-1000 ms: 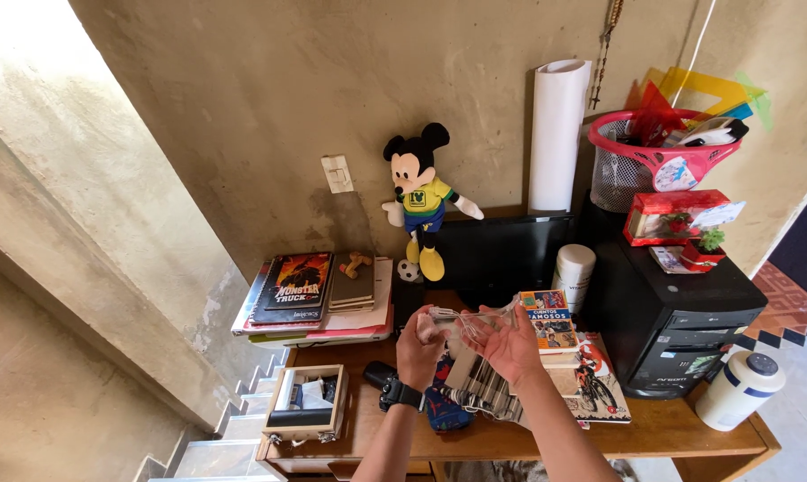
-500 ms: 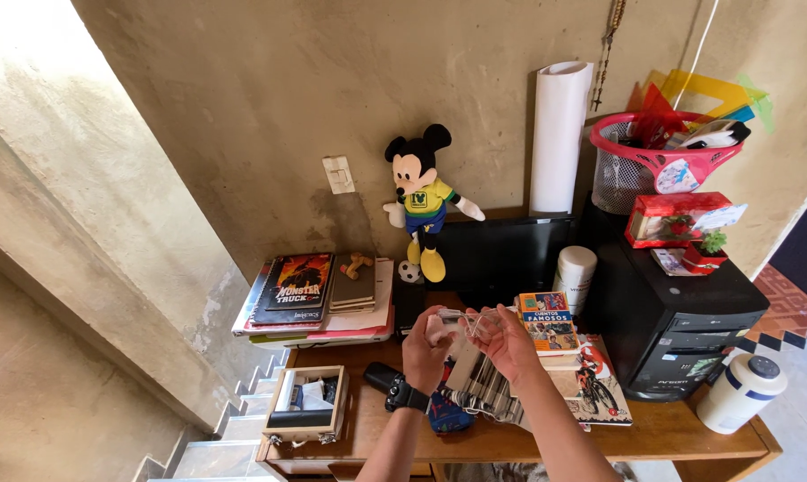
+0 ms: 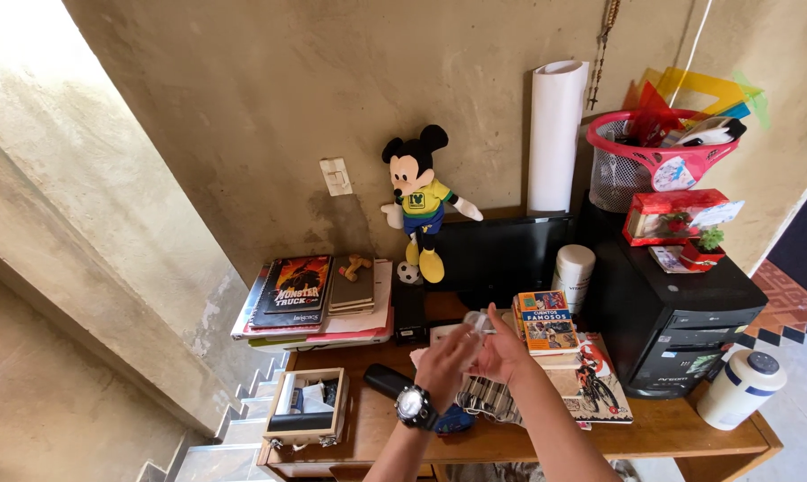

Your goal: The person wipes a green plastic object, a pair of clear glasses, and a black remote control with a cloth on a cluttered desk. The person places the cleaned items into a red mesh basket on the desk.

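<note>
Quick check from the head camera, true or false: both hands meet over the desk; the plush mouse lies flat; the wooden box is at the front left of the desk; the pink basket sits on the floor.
1. Left hand and right hand meet over the desk. True; they hold a small clear item.
2. The plush mouse lies flat. False: upright against the wall.
3. The wooden box is front left. True.
4. The pink basket sits on the floor. False: it stands on the computer tower.
</note>
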